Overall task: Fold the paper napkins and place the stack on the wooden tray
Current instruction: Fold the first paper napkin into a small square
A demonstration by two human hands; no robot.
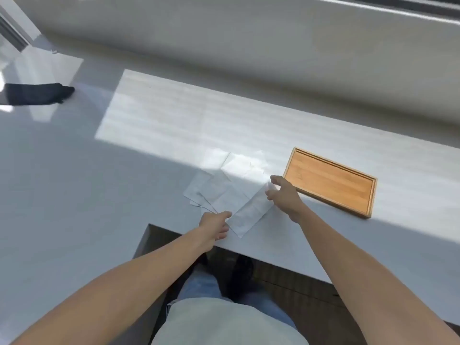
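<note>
White countertop (pixel 154 135) stretches before us, sunlit, with the wooden tray (pixel 329 181) lying bare. Just left of the tray, our right hand (pixel 283 195) pinches 1 end of a folded napkin (pixel 251 211) while our left hand (pixel 215 226) grips the other end. Left of the tray, beyond the folded one, loose napkins (pixel 224 180) overlap.

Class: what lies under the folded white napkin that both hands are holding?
The folded white paper napkin overlaps several unfolded white paper napkins fanned on the pale grey table. How many lie beneath cannot be told, because they are covered.
</note>
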